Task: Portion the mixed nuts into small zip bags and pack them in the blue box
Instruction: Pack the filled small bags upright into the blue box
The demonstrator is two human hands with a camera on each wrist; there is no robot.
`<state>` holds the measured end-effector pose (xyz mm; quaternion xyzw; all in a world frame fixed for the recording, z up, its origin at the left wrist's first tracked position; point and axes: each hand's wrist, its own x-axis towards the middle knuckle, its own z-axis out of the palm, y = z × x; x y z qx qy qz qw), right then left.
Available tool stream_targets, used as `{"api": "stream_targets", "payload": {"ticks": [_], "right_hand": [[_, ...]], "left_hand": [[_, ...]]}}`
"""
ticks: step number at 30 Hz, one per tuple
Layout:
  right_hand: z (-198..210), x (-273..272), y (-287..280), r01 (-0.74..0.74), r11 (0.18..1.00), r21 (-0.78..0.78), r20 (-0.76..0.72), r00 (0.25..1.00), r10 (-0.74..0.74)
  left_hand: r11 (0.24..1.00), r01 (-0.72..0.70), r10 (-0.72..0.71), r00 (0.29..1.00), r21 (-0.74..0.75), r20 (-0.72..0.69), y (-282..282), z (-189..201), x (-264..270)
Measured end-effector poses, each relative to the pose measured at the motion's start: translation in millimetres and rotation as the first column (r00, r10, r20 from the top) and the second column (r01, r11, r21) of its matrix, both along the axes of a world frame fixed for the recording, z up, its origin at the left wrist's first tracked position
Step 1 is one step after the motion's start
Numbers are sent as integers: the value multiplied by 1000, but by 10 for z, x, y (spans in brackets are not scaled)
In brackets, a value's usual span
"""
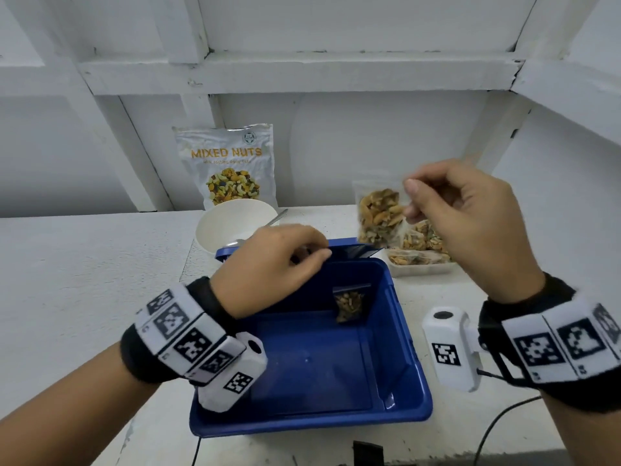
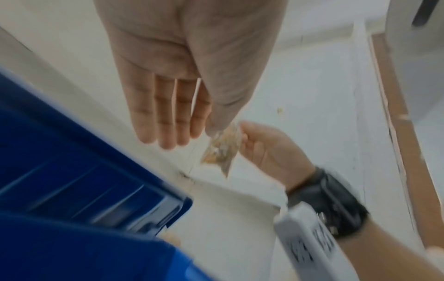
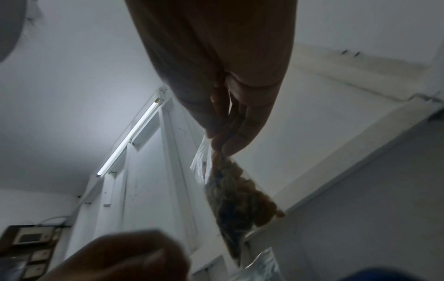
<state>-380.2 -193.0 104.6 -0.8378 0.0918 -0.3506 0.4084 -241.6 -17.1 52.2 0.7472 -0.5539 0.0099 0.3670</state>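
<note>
White counter (image 1: 84,264) is filling the scene. Right hand (image 1: 470,223) is pinching a filled zip bag (image 1: 378,210) aloft beyond the blue box (image 1: 406,364). Left hand (image 1: 268,264), fingers relaxed and holding nothing, is hovering over the box's far-left rim. Another bag (image 1: 351,304) is leaning inside.

Right hand (image 2: 266,150) pinches nut bag (image 2: 222,150) beside blue box (image 2: 72,171).

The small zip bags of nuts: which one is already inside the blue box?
The zip bag leaning against the far wall of the blue box. Another hangs pinched in the right hand, and the others lie in the clear tray outside.
</note>
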Motion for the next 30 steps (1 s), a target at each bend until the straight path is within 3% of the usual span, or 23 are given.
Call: {"api": "stream_targets", "payload": {"ticks": [2, 5, 15, 23, 30], "right_hand": [[-54, 12, 140, -72, 997, 15, -49, 996, 72], [-189, 48, 311, -152, 985, 81, -79, 984, 158], [-316, 110, 404, -188, 955, 230, -135, 965, 223], [-317, 105, 417, -181, 959, 219, -200, 954, 225], [-313, 119, 423, -147, 978, 146, -214, 961, 177]], "left_hand": [[991, -36, 28, 997, -132, -66, 56, 72, -25], [976, -62, 29, 987, -207, -158, 93, 124, -36], [982, -66, 15, 961, -176, -274, 171, 55, -16], [975, -96, 63, 984, -201, -166, 174, 43, 2], [988, -32, -6, 969, -151, -245, 181, 60, -20]]}}
